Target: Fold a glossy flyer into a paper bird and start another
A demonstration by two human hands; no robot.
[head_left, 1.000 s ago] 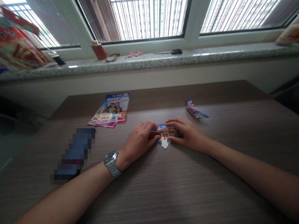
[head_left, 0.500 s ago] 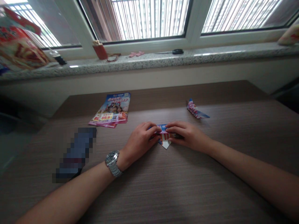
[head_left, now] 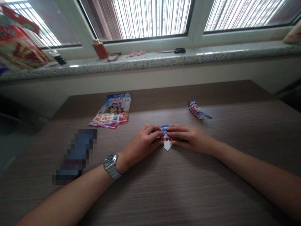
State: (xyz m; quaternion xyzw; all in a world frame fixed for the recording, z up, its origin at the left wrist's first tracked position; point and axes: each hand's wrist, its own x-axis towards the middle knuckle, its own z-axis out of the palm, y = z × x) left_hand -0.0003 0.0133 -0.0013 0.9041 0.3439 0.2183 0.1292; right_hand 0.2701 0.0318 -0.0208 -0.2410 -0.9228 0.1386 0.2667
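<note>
A small folded paper (head_left: 167, 145) lies on the wooden table in front of me, its blue printed edge away from me and a white pointed tip toward me. On its left side, my left hand (head_left: 144, 140) holds it down with bent fingers, a silver watch on that wrist. From the other side my right hand (head_left: 191, 137) presses its fingers on the paper, close to the left fingertips. Both sides of the paper are hidden under the fingers. Farther back on the right stands another folded paper piece (head_left: 198, 112), untouched.
A stack of printed flyers (head_left: 115, 108) lies at the back left of the table (head_left: 164, 191). Nearer me is a pixelated dark object (head_left: 78, 153). Scissors (head_left: 179, 50), pink scraps (head_left: 137, 53), a red case (head_left: 100, 50) and a food bag (head_left: 21, 47) rest on the windowsill.
My left fingers have shifted slightly right over the paper. More of its blue printed part shows between my hands, and its raised pinkish fold appears flatter.
</note>
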